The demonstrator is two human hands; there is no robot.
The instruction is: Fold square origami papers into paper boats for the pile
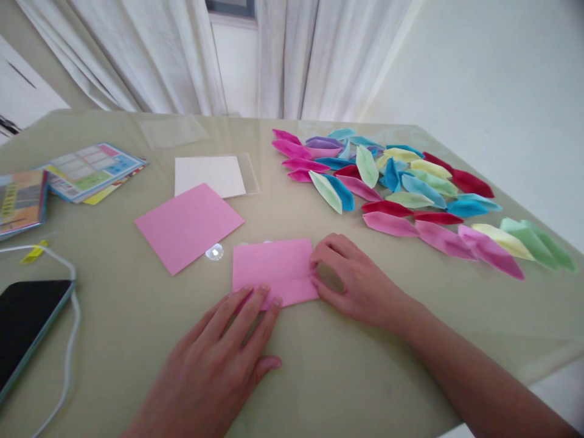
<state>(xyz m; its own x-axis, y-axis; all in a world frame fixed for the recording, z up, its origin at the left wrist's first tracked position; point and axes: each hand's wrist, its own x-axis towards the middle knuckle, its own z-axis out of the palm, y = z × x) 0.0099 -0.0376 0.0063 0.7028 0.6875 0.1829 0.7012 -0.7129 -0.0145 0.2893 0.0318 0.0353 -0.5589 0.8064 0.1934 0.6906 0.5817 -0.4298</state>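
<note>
A folded pink paper (276, 261) lies on the table in front of me, with a crease running across it. My left hand (228, 347) rests its spread fingertips on the paper's lower left edge. At the paper's right edge, my right hand (347, 277) pinches the side between thumb and fingers. Another pink sheet (189, 228), flat and turned at an angle, lies to the upper left, overlapping a white sheet (210, 175) in a clear sleeve. A small round clear disc (214, 252) sits beside the pink sheet.
Many folded paper pieces (392, 223) in several colours spread over the table's right side. At the left are printed cards (95, 170), a booklet (20, 204), a phone (31, 316) and a white cable (73, 328). Curtains hang behind the table (114, 292).
</note>
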